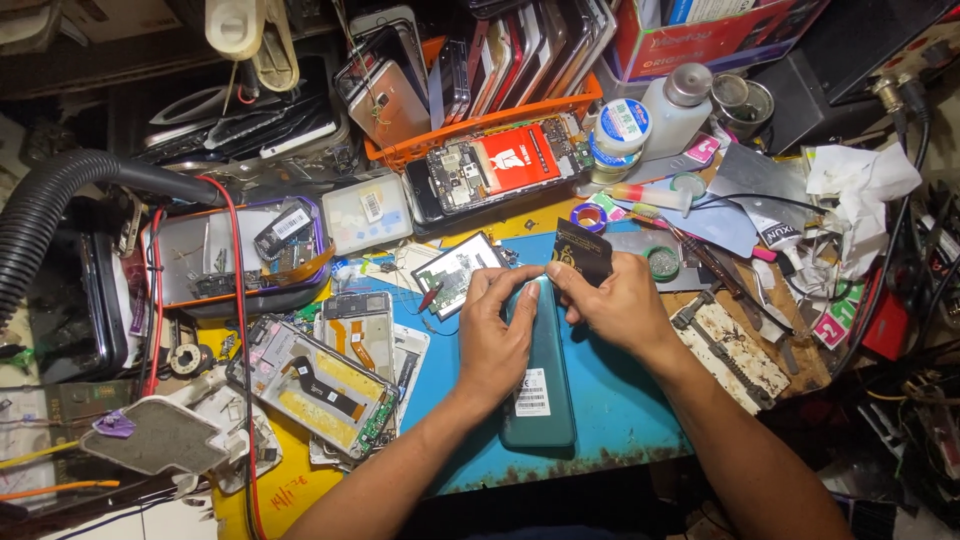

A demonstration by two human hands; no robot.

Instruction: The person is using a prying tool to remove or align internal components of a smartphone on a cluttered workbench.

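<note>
Lying flat, teal phone (540, 385), white sticker (532, 392)

Plastics, rubber and worn metal on a cluttered table

The teal phone back (540, 370) looked like smooth, faintly glossy plastic with a paper sticker; the blue mat (620, 400) under it was matt rubber, scuffed at its front edge. The black card (582, 252) seemed thin, semi-gloss plastic. The ribbed hose (50, 205) was dull black plastic, the orange basket (480, 140) shiny plastic, the crumpled tissue (860, 185) soft white paper.
</note>
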